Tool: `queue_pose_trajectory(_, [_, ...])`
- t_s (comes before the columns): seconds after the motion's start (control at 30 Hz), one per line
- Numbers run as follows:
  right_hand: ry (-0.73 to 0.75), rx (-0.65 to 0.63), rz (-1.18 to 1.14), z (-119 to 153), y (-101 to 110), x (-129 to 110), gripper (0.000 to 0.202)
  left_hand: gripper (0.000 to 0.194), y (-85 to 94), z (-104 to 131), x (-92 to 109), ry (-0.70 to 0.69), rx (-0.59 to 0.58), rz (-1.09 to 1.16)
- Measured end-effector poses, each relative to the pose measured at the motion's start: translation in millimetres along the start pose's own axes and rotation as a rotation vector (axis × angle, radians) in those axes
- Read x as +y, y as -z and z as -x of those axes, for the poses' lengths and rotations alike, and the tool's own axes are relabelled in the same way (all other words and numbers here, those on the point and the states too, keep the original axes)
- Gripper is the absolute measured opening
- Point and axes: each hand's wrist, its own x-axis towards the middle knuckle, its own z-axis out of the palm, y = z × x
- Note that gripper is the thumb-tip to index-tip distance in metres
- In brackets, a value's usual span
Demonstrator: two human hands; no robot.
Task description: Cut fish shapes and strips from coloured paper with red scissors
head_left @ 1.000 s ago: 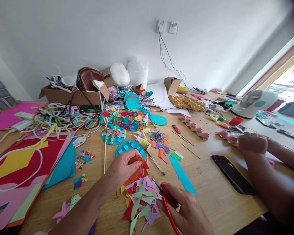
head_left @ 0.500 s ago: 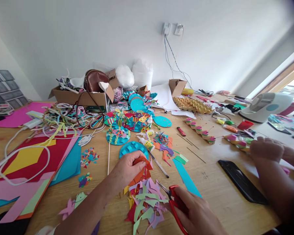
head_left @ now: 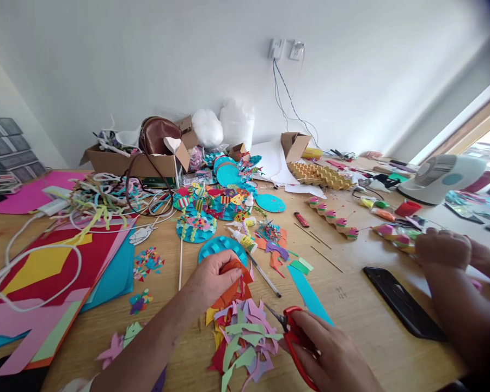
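My left hand (head_left: 218, 280) pinches a piece of orange paper (head_left: 232, 288) between thumb and fingers, just above a heap of paper scraps. In my right hand (head_left: 330, 345) is a pair of red-handled scissors (head_left: 296, 340), the blades parted and pointing toward the heap, apart from the orange paper. The paper scraps (head_left: 245, 340) are pink, green, purple, red and yellow. A blue scalloped disc (head_left: 222, 249) lies behind my left hand. Beside it are a pen (head_left: 265, 276) and a glue bottle (head_left: 244, 239).
A black phone (head_left: 402, 302) lies at right, near another person's hands (head_left: 443, 247). Coloured sheets (head_left: 32, 267) and a white cable (head_left: 79, 267) cover the left side. A cardboard box (head_left: 134, 163) stands by the wall, a white fan (head_left: 445, 177) at far right.
The scissors have opened wider and shifted slightly right and down with my right hand. My left hand keeps its hold on the orange paper.
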Motion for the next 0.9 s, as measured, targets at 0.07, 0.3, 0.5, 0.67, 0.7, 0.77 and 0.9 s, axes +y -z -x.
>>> queue_pose_trajectory(0.07, [-0.028,0.014,-0.029,0.4,1.6,-2.8,0.004,0.012,1.4,0.4,3.0,0.014,0.007,0.03])
queue_pose_trajectory(0.3, [-0.159,-0.071,-0.381,-15.4,-1.2,-38.2,0.028,0.016,-1.9,8.0,11.6,0.069,0.069,0.136])
queue_pose_trajectory(0.5, [-0.307,-0.094,-0.557,-28.3,-26.9,-48.2,0.038,0.015,-5.3,11.2,16.5,0.073,0.058,0.169])
queue_pose_trajectory(0.67, [-0.261,-0.026,-0.419,-33.0,-25.7,-46.5,0.028,0.014,-6.9,12.7,20.9,0.042,0.045,0.092])
queue_pose_trajectory(0.7, [-0.231,-0.008,-0.366,-33.6,-23.3,-46.2,0.026,0.015,-7.0,12.8,20.9,0.031,0.04,0.071])
queue_pose_trajectory(0.77, [-0.151,0.016,-0.271,-33.7,-18.8,-44.1,0.021,0.015,-7.1,12.5,20.4,0.007,0.031,0.034])
queue_pose_trajectory(0.9, [-0.032,0.042,-0.14,-28.1,-14.2,-30.6,0.011,0.014,-6.6,11.1,19.2,0.001,0.0,0.004])
